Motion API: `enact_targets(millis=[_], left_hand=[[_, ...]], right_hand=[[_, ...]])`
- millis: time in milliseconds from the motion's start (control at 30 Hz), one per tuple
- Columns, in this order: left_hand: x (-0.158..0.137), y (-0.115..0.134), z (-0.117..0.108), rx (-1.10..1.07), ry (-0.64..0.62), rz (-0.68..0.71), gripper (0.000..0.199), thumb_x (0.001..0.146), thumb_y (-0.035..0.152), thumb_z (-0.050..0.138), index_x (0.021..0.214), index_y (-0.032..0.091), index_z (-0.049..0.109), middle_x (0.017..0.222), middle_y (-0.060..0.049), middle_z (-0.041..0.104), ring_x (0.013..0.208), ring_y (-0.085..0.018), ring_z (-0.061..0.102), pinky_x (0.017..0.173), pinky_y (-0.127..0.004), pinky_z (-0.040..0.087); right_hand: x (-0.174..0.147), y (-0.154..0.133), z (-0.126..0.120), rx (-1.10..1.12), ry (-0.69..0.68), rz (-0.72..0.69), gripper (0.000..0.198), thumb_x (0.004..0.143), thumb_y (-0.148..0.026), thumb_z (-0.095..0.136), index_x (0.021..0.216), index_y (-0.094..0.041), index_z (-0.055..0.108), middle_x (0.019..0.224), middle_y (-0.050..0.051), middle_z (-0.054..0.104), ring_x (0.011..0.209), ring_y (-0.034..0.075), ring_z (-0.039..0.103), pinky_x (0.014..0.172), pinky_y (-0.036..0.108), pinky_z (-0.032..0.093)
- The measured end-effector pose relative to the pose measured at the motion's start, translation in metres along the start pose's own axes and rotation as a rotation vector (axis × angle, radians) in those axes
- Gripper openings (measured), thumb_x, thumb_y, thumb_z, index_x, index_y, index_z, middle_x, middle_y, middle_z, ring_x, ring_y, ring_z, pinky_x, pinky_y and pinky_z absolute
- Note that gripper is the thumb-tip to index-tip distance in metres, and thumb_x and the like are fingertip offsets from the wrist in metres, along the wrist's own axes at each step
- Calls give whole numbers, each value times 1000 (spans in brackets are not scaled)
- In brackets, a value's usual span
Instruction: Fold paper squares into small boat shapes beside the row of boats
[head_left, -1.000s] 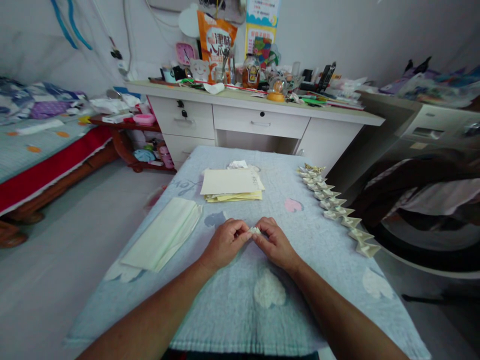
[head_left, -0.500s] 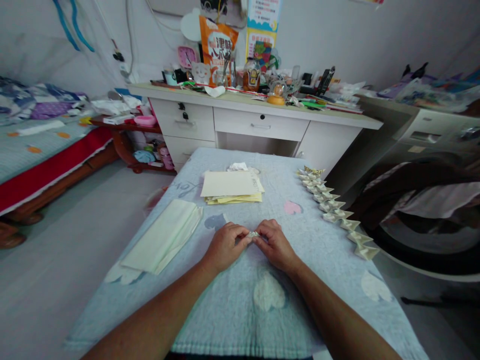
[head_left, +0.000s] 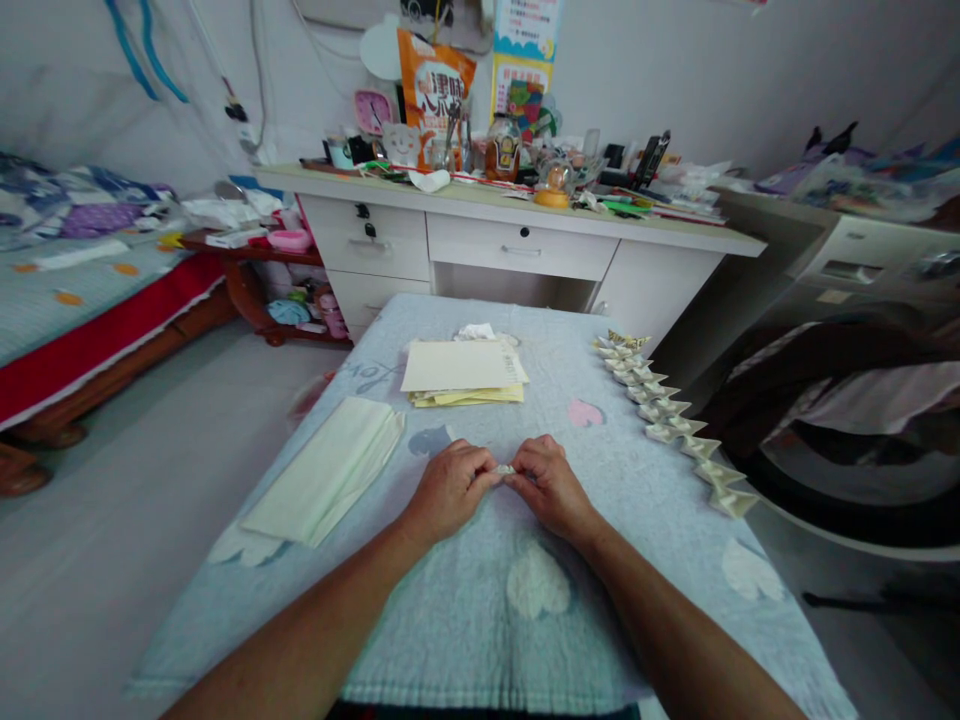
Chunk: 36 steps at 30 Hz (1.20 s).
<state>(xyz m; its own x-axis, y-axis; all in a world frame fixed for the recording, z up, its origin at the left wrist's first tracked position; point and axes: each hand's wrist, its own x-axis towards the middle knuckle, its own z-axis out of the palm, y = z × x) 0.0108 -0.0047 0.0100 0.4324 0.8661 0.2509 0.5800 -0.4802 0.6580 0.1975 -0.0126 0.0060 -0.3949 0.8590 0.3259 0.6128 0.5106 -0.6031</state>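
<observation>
Between my two hands, over the middle of the cloth-covered table, is a small folded piece of paper. My left hand pinches its left end between thumb and fingers. At the other end, my right hand pinches it the same way. The fingers hide most of the paper. Beyond my hands lies a stack of cream and yellow paper sheets. A larger pale folded sheet or bundle of sheets rests to the left. Along the right side runs a row of several folded paper pieces with pointed corners.
A white crumpled paper sits behind the stack. Past the table stands a white desk crowded with jars, a snack bag and a pink clock. A washing machine is at right, a bed at left.
Both hands keep their pinch on the small folded paper and have hardly shifted. The other things lie as before.
</observation>
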Motion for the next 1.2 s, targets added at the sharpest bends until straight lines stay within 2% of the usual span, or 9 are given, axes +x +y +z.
enact_targets(millis=[233, 300, 433, 500, 633, 800, 900, 1033, 1200], left_hand=[[0, -4, 0, 10, 8, 15, 15, 86, 26, 57, 74, 19, 63, 72, 0, 62, 77, -16, 55, 70, -26, 38], [1, -4, -1, 16, 14, 5, 14, 86, 26, 58, 75, 19, 64, 72, -1, 62, 77, -17, 55, 70, -27, 39], [1, -4, -1, -1, -4, 9, 11, 85, 24, 59, 77, 19, 64, 75, -1, 64, 79, -17, 56, 73, -28, 41], [1, -4, 0, -8, -2, 16, 6, 82, 23, 61, 85, 20, 66, 81, -1, 66, 84, -18, 56, 78, -30, 42], [1, -4, 0, -35, 65, 38, 33, 76, 21, 69, 108, 22, 62, 99, -3, 66, 97, -20, 57, 89, -35, 42], [3, -3, 1, -84, 84, 87, 12, 82, 21, 63, 92, 22, 68, 93, -3, 65, 94, -18, 58, 87, -32, 43], [3, -4, 3, -85, 89, 67, 10, 82, 19, 61, 88, 21, 69, 88, -2, 64, 87, -16, 59, 82, -29, 44], [3, -7, 6, -102, 50, 8, 12, 82, 17, 59, 90, 19, 68, 87, -2, 63, 76, -13, 59, 71, -25, 45], [3, -7, 8, -87, 27, -5, 12, 80, 14, 58, 86, 18, 67, 82, -2, 63, 74, -13, 59, 68, -23, 45]], right_hand=[[0, 0, 0, -15, -11, 55, 3, 83, -21, 67, 82, -20, 64, 82, 2, 59, 85, 18, 47, 79, 33, 31], [0, 0, 0, -24, 1, 68, 8, 80, -19, 70, 85, -20, 64, 85, 2, 59, 87, 19, 47, 79, 33, 31], [0, 0, 0, -36, 27, 53, 5, 82, -16, 67, 80, -20, 63, 83, 2, 59, 87, 19, 47, 80, 33, 31], [1, 0, 0, -50, 32, 44, 5, 84, -18, 65, 80, -20, 64, 82, 2, 59, 86, 18, 47, 80, 33, 31], [0, 1, 1, -107, 25, 52, 4, 83, -17, 66, 82, -21, 66, 83, 2, 60, 87, 19, 46, 79, 34, 30], [0, 3, 3, -159, -3, 65, 6, 83, -20, 65, 87, -23, 68, 85, 3, 60, 89, 20, 46, 80, 35, 30], [0, 2, 2, -164, -34, 74, 10, 81, -21, 66, 90, -23, 67, 88, 3, 59, 90, 21, 46, 80, 35, 30], [0, -4, 0, -116, -26, 60, 28, 77, -18, 65, 104, -21, 60, 92, 4, 59, 91, 22, 46, 80, 34, 32], [0, -8, 0, -71, 10, 37, 9, 83, -20, 59, 91, -20, 57, 87, 3, 58, 88, 20, 47, 80, 33, 32]])
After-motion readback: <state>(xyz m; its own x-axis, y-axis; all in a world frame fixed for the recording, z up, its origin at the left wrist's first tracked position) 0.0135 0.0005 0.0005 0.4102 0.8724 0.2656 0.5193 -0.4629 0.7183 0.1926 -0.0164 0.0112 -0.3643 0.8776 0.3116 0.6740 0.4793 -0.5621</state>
